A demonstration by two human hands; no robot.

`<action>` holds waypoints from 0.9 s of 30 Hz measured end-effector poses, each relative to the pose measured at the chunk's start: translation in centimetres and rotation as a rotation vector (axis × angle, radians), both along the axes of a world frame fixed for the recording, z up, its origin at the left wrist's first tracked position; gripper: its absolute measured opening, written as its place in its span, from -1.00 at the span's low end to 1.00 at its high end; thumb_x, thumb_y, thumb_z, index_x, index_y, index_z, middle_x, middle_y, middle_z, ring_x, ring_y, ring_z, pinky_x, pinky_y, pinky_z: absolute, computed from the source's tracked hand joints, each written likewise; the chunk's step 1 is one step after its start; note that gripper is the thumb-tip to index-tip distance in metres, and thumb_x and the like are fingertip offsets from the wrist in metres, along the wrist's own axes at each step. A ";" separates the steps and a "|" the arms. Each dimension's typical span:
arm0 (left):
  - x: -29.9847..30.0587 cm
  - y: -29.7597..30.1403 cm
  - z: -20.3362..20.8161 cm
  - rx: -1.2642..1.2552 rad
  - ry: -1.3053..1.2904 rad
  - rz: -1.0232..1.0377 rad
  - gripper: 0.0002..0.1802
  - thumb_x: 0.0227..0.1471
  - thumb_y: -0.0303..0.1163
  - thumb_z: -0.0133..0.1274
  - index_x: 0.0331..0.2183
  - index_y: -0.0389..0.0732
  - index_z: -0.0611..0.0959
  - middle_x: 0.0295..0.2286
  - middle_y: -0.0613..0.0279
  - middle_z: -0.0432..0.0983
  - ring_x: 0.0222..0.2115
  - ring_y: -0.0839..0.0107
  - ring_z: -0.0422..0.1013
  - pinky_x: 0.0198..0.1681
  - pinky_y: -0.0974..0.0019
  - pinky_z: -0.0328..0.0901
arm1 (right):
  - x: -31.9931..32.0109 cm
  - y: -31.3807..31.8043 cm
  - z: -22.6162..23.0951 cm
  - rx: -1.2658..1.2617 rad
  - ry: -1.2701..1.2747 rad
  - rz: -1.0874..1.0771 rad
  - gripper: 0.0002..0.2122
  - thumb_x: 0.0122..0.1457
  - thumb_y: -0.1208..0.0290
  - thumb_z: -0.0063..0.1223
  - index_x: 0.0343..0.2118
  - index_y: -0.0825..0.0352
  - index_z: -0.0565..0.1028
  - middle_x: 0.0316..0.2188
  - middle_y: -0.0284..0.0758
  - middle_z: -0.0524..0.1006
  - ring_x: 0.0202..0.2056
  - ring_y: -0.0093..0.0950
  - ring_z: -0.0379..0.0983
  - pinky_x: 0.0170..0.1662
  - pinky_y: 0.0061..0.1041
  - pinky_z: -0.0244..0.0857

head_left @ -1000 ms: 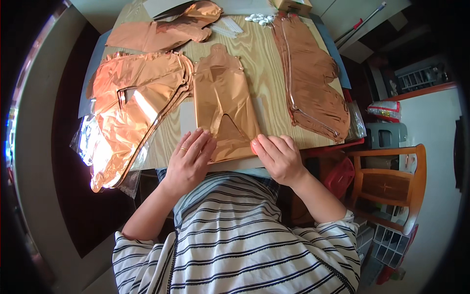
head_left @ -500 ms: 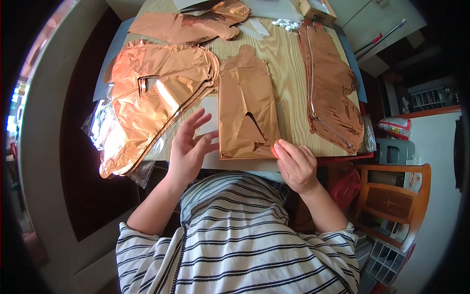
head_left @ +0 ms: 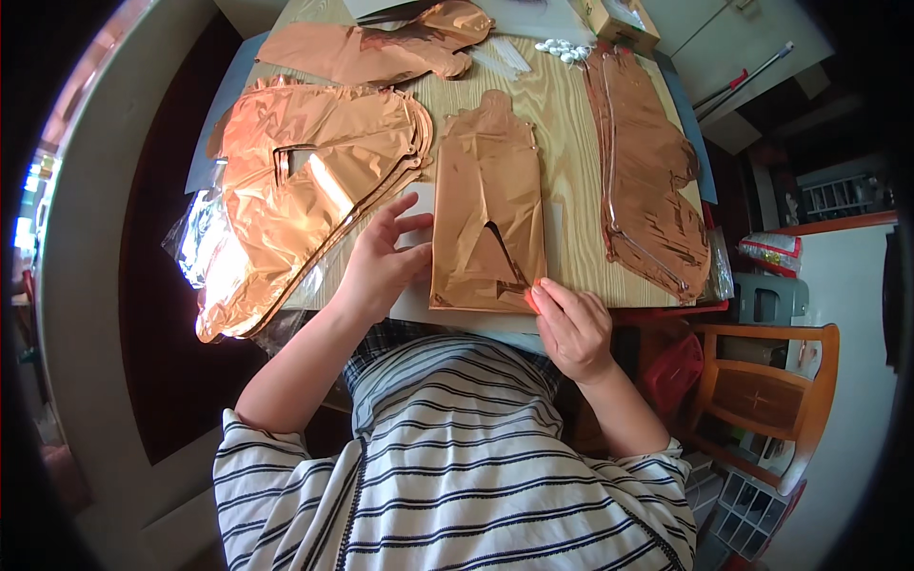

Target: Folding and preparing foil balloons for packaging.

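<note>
A folded copper-coloured foil balloon (head_left: 488, 181) lies lengthwise in front of me, its flat lower end at the table's near edge. A dark triangular gap shows between its folds. At its lower right corner, my right hand (head_left: 577, 328) is closed in a pinch on the foil, with a small orange-red piece, perhaps a finger cover, at the fingertips. My left hand (head_left: 386, 257) is open beside the balloon's left edge, fingers spread and curved. Its thumb tip reaches the foil edge; whether it goes under cannot be told.
A stack of copper foil balloons (head_left: 314, 181) lies left, over clear plastic. More foil balloons (head_left: 652, 171) lie right, and another foil balloon (head_left: 362, 52) at the back. Small white pieces (head_left: 562, 49), clear strips (head_left: 502, 57) and a box (head_left: 624, 21) are at the far side. A wooden chair (head_left: 762, 381) stands right.
My left hand has come up and closer to the balloon's left edge. The right hand stays at the corner, shifted slightly down. The view has moved a little.
</note>
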State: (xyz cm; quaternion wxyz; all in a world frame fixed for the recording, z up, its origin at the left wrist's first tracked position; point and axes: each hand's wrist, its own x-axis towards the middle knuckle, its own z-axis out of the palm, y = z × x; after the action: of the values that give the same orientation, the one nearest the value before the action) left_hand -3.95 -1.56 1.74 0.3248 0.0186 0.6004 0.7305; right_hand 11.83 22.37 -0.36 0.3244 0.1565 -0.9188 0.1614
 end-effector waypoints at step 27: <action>-1.7 1.9 -1.1 -0.227 0.423 -0.005 -0.25 0.07 -0.71 0.03 0.29 -0.19 0.29 0.08 0.08 0.37 -0.27 0.51 0.54 -0.21 0.48 0.44 | -1.4 -2.0 0.8 0.071 -0.345 -0.094 -0.46 0.04 0.23 0.32 0.10 0.32 0.50 0.16 -0.08 0.41 0.18 -0.04 0.28 0.26 0.01 0.13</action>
State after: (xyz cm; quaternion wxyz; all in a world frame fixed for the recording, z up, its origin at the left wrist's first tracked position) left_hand -5.68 0.32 0.66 0.1936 0.1362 0.7333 0.6374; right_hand 10.44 20.41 0.44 0.1633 0.0949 -0.9723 0.1379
